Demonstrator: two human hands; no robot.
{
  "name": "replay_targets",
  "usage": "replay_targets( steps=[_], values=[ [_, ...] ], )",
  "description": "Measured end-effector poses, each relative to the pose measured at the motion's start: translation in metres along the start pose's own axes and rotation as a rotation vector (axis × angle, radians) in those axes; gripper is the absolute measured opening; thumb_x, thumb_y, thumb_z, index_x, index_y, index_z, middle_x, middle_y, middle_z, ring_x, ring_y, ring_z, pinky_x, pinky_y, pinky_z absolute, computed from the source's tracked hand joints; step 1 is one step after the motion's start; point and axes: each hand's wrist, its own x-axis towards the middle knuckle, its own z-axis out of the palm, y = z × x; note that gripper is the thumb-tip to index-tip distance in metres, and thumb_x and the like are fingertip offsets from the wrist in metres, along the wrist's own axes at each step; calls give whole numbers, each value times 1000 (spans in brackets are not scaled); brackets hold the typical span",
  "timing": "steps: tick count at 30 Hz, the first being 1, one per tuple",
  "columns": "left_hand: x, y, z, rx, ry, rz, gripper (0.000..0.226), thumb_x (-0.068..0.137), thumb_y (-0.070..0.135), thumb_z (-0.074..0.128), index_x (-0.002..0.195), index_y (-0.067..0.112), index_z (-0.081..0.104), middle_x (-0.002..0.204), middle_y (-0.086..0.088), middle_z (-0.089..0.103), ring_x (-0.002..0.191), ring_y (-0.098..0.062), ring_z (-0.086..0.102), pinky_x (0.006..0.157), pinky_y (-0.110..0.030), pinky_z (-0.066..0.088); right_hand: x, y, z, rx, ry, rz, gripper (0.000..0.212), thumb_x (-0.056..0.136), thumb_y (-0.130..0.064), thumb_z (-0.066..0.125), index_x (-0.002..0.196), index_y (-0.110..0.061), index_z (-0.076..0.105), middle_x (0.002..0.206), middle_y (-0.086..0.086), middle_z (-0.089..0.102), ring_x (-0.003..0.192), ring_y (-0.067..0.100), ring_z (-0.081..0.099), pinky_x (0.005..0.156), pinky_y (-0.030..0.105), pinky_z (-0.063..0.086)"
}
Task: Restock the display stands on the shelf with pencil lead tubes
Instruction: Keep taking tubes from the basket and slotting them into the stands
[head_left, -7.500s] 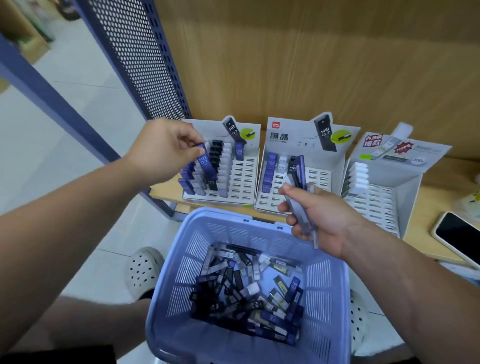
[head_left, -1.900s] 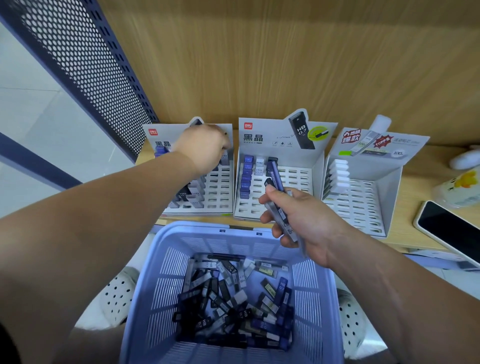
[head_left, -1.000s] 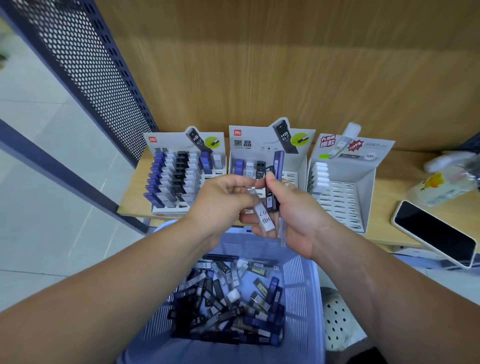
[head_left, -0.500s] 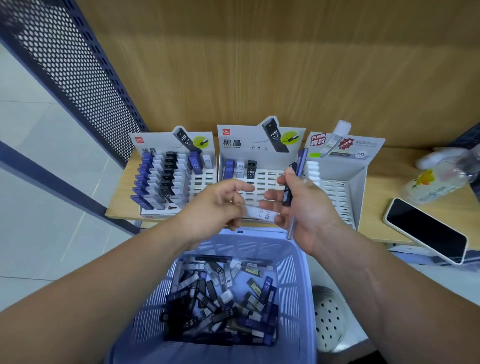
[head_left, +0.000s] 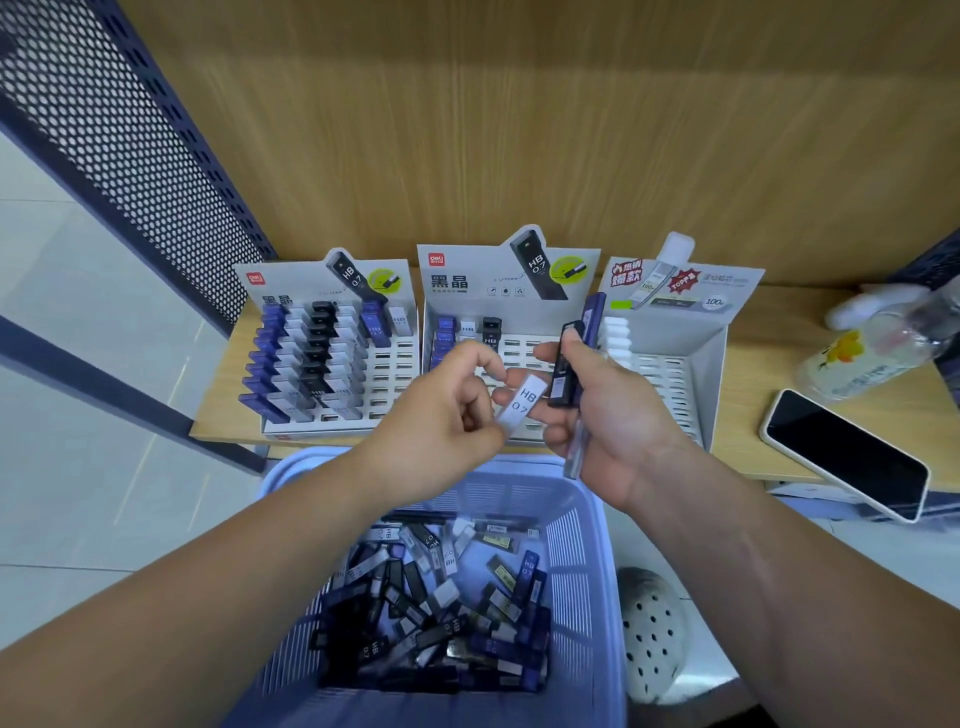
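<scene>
One white tube marked HB 0.7 is now pinched between thumb and forefinger of our left hand. A moment ago that hand was up at the left stand, near the shelf's left edge; it has since come back to the middle. We hold the tube slanted above the shelf's front edge, lying against our right hand, which is clenched round a bundle of dark and purple tubes. We judge the hand-over nearly done: this tube next needs a slot. The left stand has open slots on its right side, the middle stand has tubes only at its back left corner, and the basket below holds many more.
</scene>
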Motion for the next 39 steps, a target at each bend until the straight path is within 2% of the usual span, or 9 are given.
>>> replay_targets(
  steps=[3, 5, 8, 12, 17, 22, 24, 28, 39],
  values=[
    [0, -6, -1, 171, -123, 41, 75, 89, 3, 66, 144, 46, 38, 69, 2, 54, 60, -11, 49, 64, -21, 42, 1, 3, -4, -46, -7, 43, 27, 103, -44, 52, 105, -20, 65, 95, 4, 78, 76, 21, 72, 45, 24, 34],
    [2, -9, -2, 166, -196, 26, 68, 93, 4, 63, 143, 45, 43, 68, 5, 49, 61, -10, 48, 64, -26, 43, 2, 6, -7, -72, 19, 54, 27, 103, -42, 54, 105, -18, 67, 85, 3, 77, 64, 19, 67, 40, 23, 34],
    [4, -8, -7, 62, -221, -44, 53, 95, 4, 61, 130, 42, 50, 72, -3, 59, 65, -17, 61, 63, -28, 48, 3, 7, -9, -94, 22, 72, 28, 104, -42, 51, 106, -17, 65, 95, 10, 79, 80, 24, 75, 38, 22, 32],
    [12, -6, -16, -21, -18, -77, 23, 99, 10, 58, 112, 29, 53, 71, -14, 62, 59, -21, 58, 58, -33, 47, 1, 5, -10, -77, -16, 82, 32, 106, -43, 46, 116, -15, 57, 94, 8, 79, 86, 26, 77, 36, 19, 27],
    [44, -20, -34, 70, 244, -58, 19, 91, 8, 69, 96, 24, 62, 78, -10, 57, 65, -19, 57, 65, -36, 53, 2, 8, -12, -93, -17, 90, 33, 106, -44, 45, 115, -15, 57, 93, 9, 79, 83, 26, 77, 39, 20, 26],
    [75, -27, -41, 275, 376, 3, 17, 84, 6, 77, 84, 18, 66, 76, 2, 65, 60, -5, 56, 61, -10, 48, 3, 8, -16, -86, 5, 89, 33, 105, -44, 47, 114, -15, 60, 91, 10, 79, 77, 25, 77, 37, 20, 27],
    [83, -32, -43, 369, 370, 21, 14, 82, 7, 78, 80, 16, 69, 72, 8, 65, 62, -2, 59, 64, -15, 52, 5, 8, -17, -77, 5, 87, 32, 105, -43, 47, 113, -15, 60, 91, 11, 79, 75, 25, 76, 36, 19, 28],
    [91, -40, -44, 586, 313, 47, 6, 83, 11, 77, 81, 15, 73, 69, 9, 63, 71, -17, 64, 71, -33, 56, 9, 10, -20, -97, 1, 82, 35, 105, -44, 47, 116, -14, 60, 91, 11, 78, 70, 22, 74, 39, 20, 28],
    [99, -42, -54, 828, 169, 178, 2, 84, 12, 76, 82, 12, 74, 79, -2, 72, 75, -25, 65, 70, -38, 54, 17, 12, -22, -126, -8, 108, 37, 104, -47, 48, 116, -16, 64, 90, 9, 78, 64, 18, 69, 46, 24, 26]
  ],
)
